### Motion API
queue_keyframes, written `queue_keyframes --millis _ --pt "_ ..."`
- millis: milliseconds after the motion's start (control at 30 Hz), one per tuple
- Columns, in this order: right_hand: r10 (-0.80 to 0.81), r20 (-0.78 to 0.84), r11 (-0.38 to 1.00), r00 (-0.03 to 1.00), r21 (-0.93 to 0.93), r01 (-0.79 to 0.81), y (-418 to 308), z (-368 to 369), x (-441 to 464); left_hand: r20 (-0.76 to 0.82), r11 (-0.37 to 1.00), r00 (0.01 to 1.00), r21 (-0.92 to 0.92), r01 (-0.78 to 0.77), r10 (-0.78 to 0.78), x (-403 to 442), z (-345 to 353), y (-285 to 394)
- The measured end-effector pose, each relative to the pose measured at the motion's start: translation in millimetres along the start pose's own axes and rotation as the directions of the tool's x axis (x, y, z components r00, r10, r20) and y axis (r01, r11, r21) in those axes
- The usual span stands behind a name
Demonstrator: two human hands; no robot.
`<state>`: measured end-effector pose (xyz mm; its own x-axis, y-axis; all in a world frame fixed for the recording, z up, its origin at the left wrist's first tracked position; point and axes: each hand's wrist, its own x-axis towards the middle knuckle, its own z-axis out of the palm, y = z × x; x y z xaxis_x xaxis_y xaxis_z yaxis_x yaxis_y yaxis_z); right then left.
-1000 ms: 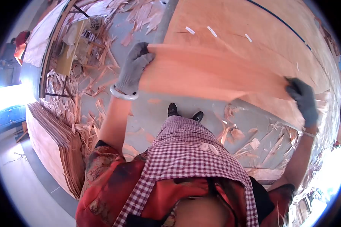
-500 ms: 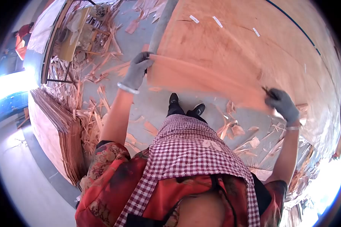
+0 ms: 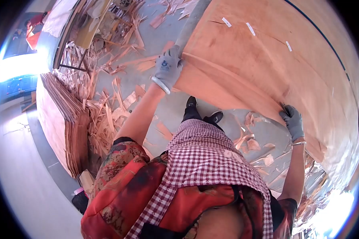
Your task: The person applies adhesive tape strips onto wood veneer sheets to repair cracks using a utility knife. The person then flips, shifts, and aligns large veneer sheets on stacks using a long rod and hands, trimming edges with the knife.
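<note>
I've got the hands apart: left hand (image 3: 168, 68) clamped on the left end of the strip (image 3: 215, 85), right hand (image 3: 293, 120) fingers curled onto it farther right. Something dark (image 3: 283, 105) at the right fingertips, too small to identify. Strip runs along the panel's (image 3: 243, 51) near edge, left part overhanging the floor (image 3: 169, 109). Three white labels (image 3: 250, 29) on the panel, between strip and cord (image 3: 326, 38). Scraps (image 3: 115, 111) litter the floor; sheet stack (image 3: 73, 139) stands left. I see a person (image 3: 36, 20) in red beyond.
</note>
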<state>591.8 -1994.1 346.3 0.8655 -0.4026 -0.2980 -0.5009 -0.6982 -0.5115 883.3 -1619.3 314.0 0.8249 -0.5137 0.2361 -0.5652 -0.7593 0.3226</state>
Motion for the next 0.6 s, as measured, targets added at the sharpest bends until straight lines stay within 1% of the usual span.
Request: queue_keyframes --millis 67,100,167,233,267,333,367,467,567,600 --pt "0.021 0.037 1.0 0.999 0.013 -0.022 1.1 -2.7 2.6 -0.003 0.996 0.999 0.075 -0.045 0.045 -5.3 -0.8 9.5" --pt "0.013 0.031 1.0 0.999 0.001 -0.013 0.5 -3.6 2.5 0.0 0.991 0.998 0.113 -0.068 0.068 -12.1 -2.0 17.5" --pt "-0.013 0.024 1.0 1.0 -0.021 0.013 -3.6 -4.7 3.8 0.096 0.933 0.95 0.184 -0.31 0.296 -32.9 2.3 42.3" --pt "0.027 0.053 1.0 0.998 0.012 -0.028 9.2 -1.8 6.6 -0.035 0.935 0.934 -0.016 -0.355 0.355 -35.9 -1.8 78.1" --pt "0.048 0.067 0.998 0.997 0.027 -0.05 14.2 -1.4 6.7 0.039 0.95 0.95 0.004 -0.311 0.31 -39.4 -0.7 84.3" --pt "0.038 0.059 0.998 0.998 0.045 -0.041 14.6 -4.2 3.6 0.182 0.974 0.961 0.05 -0.222 0.21 -44.2 -0.3 90.7" --pt "0.033 0.055 0.998 0.998 0.053 -0.036 15.0 -5.9 2.7 0.232 0.979 0.953 0.018 -0.205 0.196 -45.1 -2.9 89.4" --pt "0.031 0.11 0.985 0.994 0.163 -0.048 29.9 -2.5 2.8 0.141 0.963 0.956 -0.122 -0.241 0.257 -50.6 15.1 66.2" --pt "-0.021 -0.003 0.987 1.0 0.16 0.021 28.1 1.0 -3.5 0.005 0.933 0.996 -0.35 -0.082 0.09 -28.5 11.4 60.2" --pt "-0.039 0.007 0.987 0.999 0.157 0.038 26.1 -2.5 -7.6 0.087 0.959 0.987 -0.263 -0.107 0.134 -21.4 14.1 55.4"
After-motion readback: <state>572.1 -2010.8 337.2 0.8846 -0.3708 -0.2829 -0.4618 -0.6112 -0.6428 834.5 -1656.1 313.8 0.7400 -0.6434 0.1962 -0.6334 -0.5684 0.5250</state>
